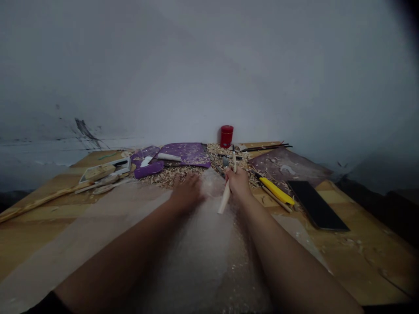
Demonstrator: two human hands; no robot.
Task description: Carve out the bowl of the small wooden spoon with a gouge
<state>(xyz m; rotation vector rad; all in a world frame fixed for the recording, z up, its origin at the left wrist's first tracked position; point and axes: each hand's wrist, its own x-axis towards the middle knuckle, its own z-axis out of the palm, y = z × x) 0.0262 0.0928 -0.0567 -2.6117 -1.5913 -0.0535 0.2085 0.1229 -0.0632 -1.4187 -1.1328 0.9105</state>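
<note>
My right hand [238, 182] is closed around a pale wooden-handled tool [224, 199]. Its narrow dark tip points up and away, and the wider wooden end slants down toward me. A small grey metal piece [225, 161] shows just beyond these fingers; I cannot tell if it is held too. Palm down, my left hand [187, 191] rests at the near edge of a heap of wood shavings [160, 178]. Its fingers are stretched out and somewhat blurred, with nothing visible in them. Under both forearms a clear plastic sheet [193, 248] covers the wooden table [29, 237].
Purple sheets [188, 152] and a red canister [226, 136] stand at the back by the wall. To the right lie a yellow-handled cutter [276, 190] and a dark flat slab [317, 206]. At left are a white tray [85, 175] and a long stick [42, 200].
</note>
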